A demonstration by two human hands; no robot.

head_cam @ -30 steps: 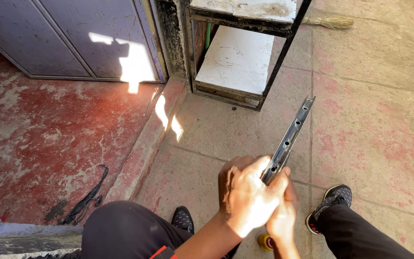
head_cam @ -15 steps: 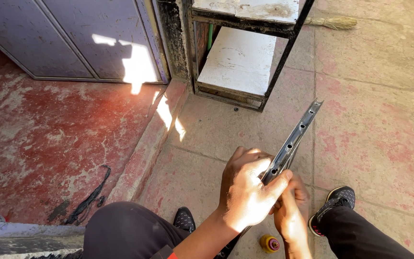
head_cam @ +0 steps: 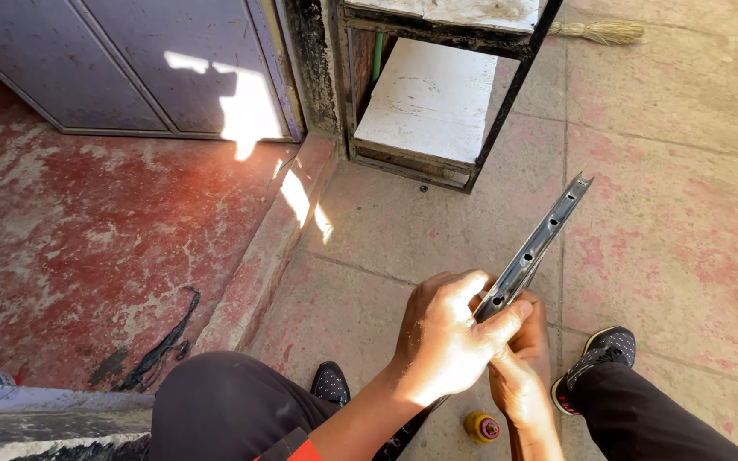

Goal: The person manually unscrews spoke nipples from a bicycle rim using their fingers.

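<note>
A long perforated metal strip (head_cam: 530,254) is held slanting up toward the far right, above the paved floor (head_cam: 668,230) between the shoes. The left hand (head_cam: 448,341) is wrapped around its near part, fingers curled and pressed together; the right hand (head_cam: 521,376) is closed on it just below. A small yellow-capped bottle (head_cam: 481,426) stands underneath. The strip is best steadied with both grips kept firm and close.
</note>
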